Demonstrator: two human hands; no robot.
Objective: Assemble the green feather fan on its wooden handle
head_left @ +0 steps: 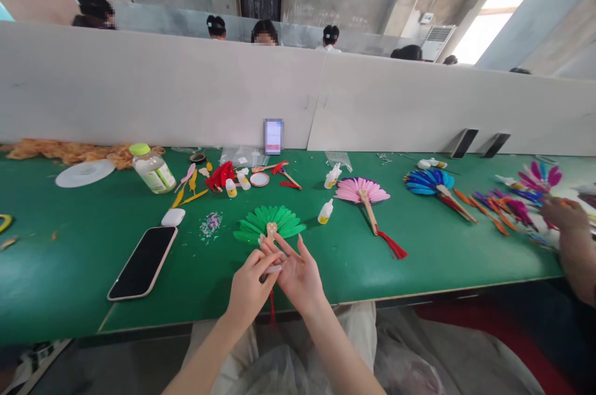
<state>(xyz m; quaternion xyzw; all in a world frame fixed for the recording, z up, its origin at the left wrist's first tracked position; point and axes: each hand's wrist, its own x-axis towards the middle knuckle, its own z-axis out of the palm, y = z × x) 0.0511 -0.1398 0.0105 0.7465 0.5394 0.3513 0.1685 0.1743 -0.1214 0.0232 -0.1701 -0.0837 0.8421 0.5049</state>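
My left hand (251,286) is closed in a pinch over the fingers of my right hand; a small pale item shows at its fingertips, too small to name. Palm up, my right hand (302,274) has its fingers spread. Just beyond both hands lies a green feather fan (272,220), its handle mostly hidden by them. A red tassel (272,308) hangs below at the table edge. Left of the fan is a patch of small shiny bits (212,225). To its right stands a glue bottle (325,212).
A phone (143,263), white case (173,217) and lidded jar (154,170) are on the left. A pink fan (363,191) and blue fan (431,182) lie to the right. Another person's hand (565,215) is among feathers at the far right. A partition (162,84) stands behind the table.
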